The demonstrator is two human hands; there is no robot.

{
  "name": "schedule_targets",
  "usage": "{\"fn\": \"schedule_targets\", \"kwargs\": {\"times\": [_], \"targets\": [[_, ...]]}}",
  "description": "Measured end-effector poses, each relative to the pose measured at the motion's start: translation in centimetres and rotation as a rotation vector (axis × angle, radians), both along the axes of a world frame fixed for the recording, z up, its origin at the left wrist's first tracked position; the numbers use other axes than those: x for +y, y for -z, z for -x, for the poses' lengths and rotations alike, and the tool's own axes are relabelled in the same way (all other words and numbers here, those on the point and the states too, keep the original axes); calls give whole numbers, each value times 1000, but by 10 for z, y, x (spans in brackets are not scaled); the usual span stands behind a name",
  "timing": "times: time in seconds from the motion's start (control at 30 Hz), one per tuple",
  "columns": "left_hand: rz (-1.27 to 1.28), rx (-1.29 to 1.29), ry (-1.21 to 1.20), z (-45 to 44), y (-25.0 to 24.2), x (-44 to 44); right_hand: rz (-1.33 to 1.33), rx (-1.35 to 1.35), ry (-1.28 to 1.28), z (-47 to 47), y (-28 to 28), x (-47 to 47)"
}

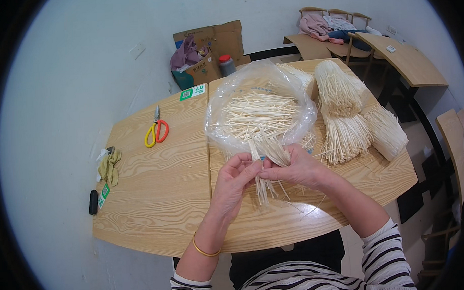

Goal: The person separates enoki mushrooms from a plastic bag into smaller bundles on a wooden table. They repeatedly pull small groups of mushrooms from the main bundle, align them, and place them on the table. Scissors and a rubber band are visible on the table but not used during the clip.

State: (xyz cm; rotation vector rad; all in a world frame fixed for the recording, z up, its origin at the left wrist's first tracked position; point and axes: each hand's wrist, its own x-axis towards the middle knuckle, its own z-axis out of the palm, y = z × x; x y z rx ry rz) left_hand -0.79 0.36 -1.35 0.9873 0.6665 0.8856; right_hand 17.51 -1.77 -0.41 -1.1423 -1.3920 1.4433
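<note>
Over the near side of a clear plastic bag [212, 119], my two hands are close together. My left hand [239, 175] pinches a thin bunch of enoki mushrooms [262, 188] that hangs down. In my right hand [294, 167] is a thicker clump of enoki [272, 149], its upper end over the bag's edge. Loose enoki strands [261, 111] fill the open bag, lying mostly crosswise. To the right stand and lean several large enoki bundles [346, 139], one [387, 134] tipped at the table's right side.
Scissors [156, 128] with yellow and red handles lie on the wooden table [161, 209]. A yellowish cloth [110, 168] is at its left edge. Beyond are cardboard boxes [202, 71] and a red-lidded jar [226, 64]. A person [343, 35] lies on chairs at the back right.
</note>
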Motion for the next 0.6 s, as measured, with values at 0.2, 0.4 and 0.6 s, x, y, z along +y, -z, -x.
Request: {"fn": "schedule_targets", "kwargs": {"times": [0.2, 0.4, 0.6], "targets": [[28, -46, 29, 1, 5, 2, 297, 363, -45, -9, -4, -1], [32, -18, 33, -1, -1, -1, 294, 326, -143, -11, -8, -1], [-5, 37, 46, 1, 3, 1, 229, 556, -178, -18, -7, 2]]}}
